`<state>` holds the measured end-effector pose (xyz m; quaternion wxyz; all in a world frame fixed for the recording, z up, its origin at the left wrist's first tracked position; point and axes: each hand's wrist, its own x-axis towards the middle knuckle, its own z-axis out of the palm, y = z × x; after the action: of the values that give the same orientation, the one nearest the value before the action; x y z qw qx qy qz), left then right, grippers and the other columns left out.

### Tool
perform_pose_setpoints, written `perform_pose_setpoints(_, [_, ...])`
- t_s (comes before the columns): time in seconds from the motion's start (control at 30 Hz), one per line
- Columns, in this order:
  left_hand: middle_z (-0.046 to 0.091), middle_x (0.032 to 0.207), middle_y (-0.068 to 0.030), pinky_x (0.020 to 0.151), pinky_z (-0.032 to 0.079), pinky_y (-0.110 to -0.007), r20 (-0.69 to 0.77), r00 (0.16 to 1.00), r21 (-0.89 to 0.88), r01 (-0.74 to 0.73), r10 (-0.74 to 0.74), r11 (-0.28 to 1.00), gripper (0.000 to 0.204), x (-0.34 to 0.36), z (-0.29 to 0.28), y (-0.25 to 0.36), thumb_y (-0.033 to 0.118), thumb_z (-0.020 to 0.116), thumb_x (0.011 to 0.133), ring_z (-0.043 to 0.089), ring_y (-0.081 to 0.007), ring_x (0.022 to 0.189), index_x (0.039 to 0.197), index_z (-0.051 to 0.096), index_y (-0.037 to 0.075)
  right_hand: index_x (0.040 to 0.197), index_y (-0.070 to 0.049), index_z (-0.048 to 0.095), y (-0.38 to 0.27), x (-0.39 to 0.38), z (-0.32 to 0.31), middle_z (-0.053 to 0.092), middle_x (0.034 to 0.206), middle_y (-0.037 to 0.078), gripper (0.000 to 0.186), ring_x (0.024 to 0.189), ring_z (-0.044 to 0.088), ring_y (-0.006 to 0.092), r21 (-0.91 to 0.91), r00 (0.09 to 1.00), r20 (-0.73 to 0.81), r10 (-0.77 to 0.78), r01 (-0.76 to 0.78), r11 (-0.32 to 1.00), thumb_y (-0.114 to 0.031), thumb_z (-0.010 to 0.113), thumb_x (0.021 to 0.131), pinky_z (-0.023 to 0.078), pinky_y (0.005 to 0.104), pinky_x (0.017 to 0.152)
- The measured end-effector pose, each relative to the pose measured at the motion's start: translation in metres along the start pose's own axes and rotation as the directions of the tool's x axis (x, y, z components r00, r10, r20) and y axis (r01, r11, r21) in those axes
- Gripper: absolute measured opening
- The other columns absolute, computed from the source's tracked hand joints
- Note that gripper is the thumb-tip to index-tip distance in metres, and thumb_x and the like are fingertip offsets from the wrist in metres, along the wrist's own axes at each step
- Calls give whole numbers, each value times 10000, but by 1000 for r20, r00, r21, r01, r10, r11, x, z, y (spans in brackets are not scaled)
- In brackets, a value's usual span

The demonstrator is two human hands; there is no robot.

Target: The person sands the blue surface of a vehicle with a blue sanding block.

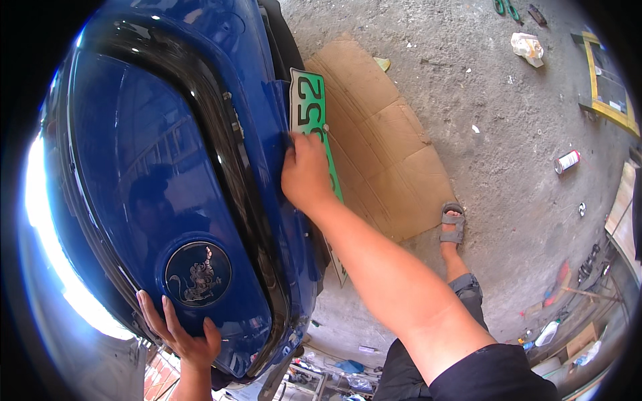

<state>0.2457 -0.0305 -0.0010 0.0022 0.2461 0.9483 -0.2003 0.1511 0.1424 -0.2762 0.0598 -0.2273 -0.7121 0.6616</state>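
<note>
A blue car panel (147,180) with a curved black trim strip (224,157) takes up the left side. My left hand (184,334) lies on it with fingers spread, just below a round dark emblem (198,274). At the panel's right edge, my right hand (309,170) is closed over a green and white licence plate (309,100). The curled fingers are at the plate's edge beside the bumper, and they hide whatever is pinched there. My right forearm covers part of the plate's lower length.
Flattened cardboard (381,147) lies on the rough concrete floor, with my sandalled foot (453,224) at its corner. Farther right are a spray can (567,162), crumpled paper (528,49), a yellow frame (608,83) and green-handled scissors (506,8). Clutter (568,341) fills the lower right.
</note>
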Motion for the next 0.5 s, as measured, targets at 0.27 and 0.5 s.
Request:
perform_pose_setpoints(0.27, [302,1496,-286,1113,243,-599,5,1000,14,4,-4,1000,613,-1,-1,-2,358,512,919,304,-468,1388,1413,399,15,1128,86,591,-2,0,-2,545,1056,243,327,989,504,408,19,999,32,8,-8,1000,65,491,817,436,456,887])
perform_pose_setpoints(0.5, [297,1502,-279,1114,242,-597,-1,1000,-2,8,-8,1000,609,-1,-1,0,342,516,914,294,-462,1396,1413,398,15,1153,68,593,-7,4,-3,548,1057,243,346,993,503,410,-23,997,64,45,-43,999,65,496,821,438,450,892])
